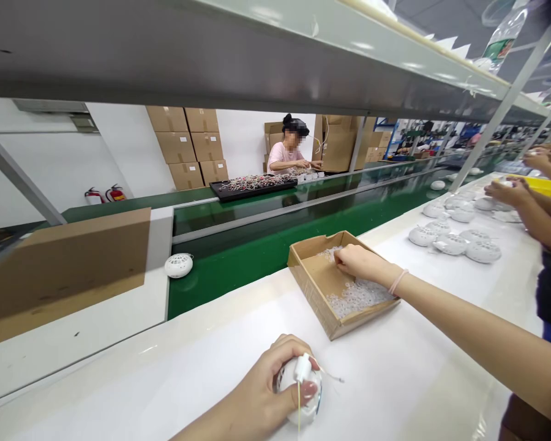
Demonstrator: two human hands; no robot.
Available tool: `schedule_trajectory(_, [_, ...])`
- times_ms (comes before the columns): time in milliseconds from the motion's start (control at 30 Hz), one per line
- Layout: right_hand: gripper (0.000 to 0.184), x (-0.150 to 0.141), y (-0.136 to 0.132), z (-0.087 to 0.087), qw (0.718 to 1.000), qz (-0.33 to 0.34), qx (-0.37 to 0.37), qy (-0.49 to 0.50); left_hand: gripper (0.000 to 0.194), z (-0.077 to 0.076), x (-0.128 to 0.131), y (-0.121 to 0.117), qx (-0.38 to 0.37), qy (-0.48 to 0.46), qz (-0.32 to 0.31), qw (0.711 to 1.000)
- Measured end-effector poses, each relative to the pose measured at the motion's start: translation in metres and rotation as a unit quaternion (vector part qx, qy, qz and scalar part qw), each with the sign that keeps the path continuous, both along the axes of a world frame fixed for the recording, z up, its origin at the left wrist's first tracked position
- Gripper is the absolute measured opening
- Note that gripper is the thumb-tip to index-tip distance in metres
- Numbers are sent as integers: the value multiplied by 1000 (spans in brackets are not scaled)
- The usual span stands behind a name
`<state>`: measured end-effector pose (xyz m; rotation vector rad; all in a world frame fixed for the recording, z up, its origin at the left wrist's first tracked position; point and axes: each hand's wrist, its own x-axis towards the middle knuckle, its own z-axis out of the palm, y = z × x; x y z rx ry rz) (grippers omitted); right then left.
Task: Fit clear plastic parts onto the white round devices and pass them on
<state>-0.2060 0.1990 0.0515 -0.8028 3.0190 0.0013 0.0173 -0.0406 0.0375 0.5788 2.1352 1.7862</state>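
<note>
My left hand [275, 380] is wrapped round a white round plastic housing [294, 407] just above the white table. A small white cylindrical part with thin wires sticks up from the housing between thumb and fingers. My right hand [359, 262] reaches into a shallow cardboard box [319, 300], its fingers bent together among small clear plastic pieces [356, 297]. Whatever the right fingertips pinch, if anything, is hidden. The clear pieces lie heaped in the near right part of the box and along its far side, with bare cardboard between.
Behind the box runs a green conveyor belt [239, 269], with a white vented housing [179, 265] at its left end. Several similar housings [482, 250] lie right, near other people's hands [509, 190]. Overhead is a shelf [257, 61]. Across the belt, a person [282, 153] sits by a tray [252, 187] of wired parts.
</note>
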Motion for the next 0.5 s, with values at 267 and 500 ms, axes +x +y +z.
schedule_trajectory(267, [17,112,10,34,972,21,-229,43,48,-12,-6,0,46,-26,24,998])
schedule_trajectory(500, [15,229,-13,-19,852,57,-515,77,46,-13,-4,-2,58,-37,24,997])
